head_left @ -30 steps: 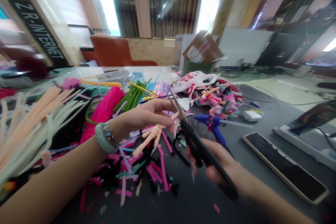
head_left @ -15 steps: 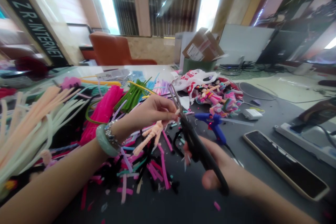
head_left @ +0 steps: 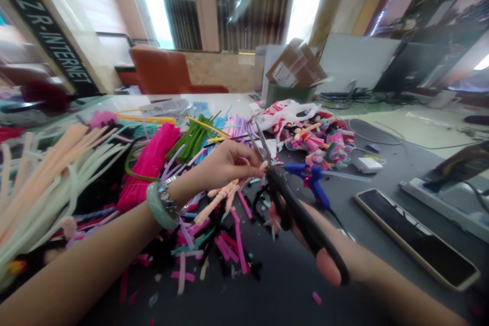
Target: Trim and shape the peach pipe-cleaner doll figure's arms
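Landmark: blue glue gun (head_left: pixel 312 179) on the dark worktop (head_left: pixel 282 290). Left hand (head_left: pixel 228 165) is left of the glue gun, thumb and fingers pinched together on a pale stub (head_left: pixel 263 165) whose tip pokes out toward the scissors (head_left: pixel 292 209). Peach twisted figure (head_left: pixel 217 201) hangs just below that hand, left of the glue gun; can't tell if stub and figure are joined. Right hand (head_left: pixel 338 247), nearer the camera than the glue gun, grips the scissors by the black handles, fingers and thumb through the loops; blades slightly apart, right by the stub. Whether they touch it, can't tell. Colored offcuts (head_left: pixel 229 249) scattered left of the glue gun and nearer the camera. Hot-pink bundle (head_left: pixel 151 167) and green bundle (head_left: pixel 193 138) farther left of it. Small dolls (head_left: pixel 317 145) piled just behind the glue gun, white bag (head_left: pixel 282 114) with red print behind it too. White adapter (head_left: pixel 367 165) right of it, phone (head_left: pixel 414 237) right and nearer the camera.
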Available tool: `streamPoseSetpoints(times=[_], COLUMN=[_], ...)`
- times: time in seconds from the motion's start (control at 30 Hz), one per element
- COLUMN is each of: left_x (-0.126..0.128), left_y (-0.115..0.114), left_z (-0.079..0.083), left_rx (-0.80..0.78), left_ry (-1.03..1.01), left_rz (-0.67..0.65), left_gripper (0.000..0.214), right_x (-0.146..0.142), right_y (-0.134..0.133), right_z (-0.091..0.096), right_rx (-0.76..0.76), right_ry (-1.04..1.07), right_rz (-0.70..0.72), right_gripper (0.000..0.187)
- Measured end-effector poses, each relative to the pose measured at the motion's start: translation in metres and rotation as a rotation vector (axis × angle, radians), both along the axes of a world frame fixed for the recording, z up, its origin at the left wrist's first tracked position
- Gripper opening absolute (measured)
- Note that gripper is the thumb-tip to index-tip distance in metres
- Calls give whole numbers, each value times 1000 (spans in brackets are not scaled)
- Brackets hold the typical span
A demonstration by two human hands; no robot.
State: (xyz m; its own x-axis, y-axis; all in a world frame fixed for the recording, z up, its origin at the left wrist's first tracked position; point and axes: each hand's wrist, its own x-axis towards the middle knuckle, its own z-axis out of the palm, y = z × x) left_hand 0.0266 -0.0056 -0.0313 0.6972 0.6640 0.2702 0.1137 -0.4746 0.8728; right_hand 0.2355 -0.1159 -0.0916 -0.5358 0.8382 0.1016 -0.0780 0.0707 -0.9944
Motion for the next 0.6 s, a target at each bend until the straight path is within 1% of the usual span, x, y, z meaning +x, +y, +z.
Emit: streamPoseSetpoints(times=[0.1, 0.2, 0.3, 0.43, 0.5, 0.57, 0.6], left_x=[1, 2, 3, 1, 1, 2, 3], left_y=[3, 5, 5, 5, 5, 5, 4], left_z=[-5, -8, -9, -7, -9, -15, -19], left_rx=[1, -2, -15, -4, 46, 145, 228], left_ry=[-11, -17, -17, -6, 24, 90, 142], left_rz=[4, 2, 6, 0, 6, 4, -14], left_gripper=[19, 19, 18, 18, 17, 14, 11], right_x=[-1, -2, -4, -9, -9, -7, -4], right_y=[2, 3, 1, -2, -1, -1, -1], right_z=[-8, -10, -4, 5, 8, 12, 15], right_rx=[-43, -89, -103, -128, -150, -149, -135], right_ry=[73, 104, 83, 33, -3, -21, -8], right_rz=[-1, -1, -12, -49, -60, -102, -143], right_gripper=[82, 67, 57, 54, 52, 44, 39])
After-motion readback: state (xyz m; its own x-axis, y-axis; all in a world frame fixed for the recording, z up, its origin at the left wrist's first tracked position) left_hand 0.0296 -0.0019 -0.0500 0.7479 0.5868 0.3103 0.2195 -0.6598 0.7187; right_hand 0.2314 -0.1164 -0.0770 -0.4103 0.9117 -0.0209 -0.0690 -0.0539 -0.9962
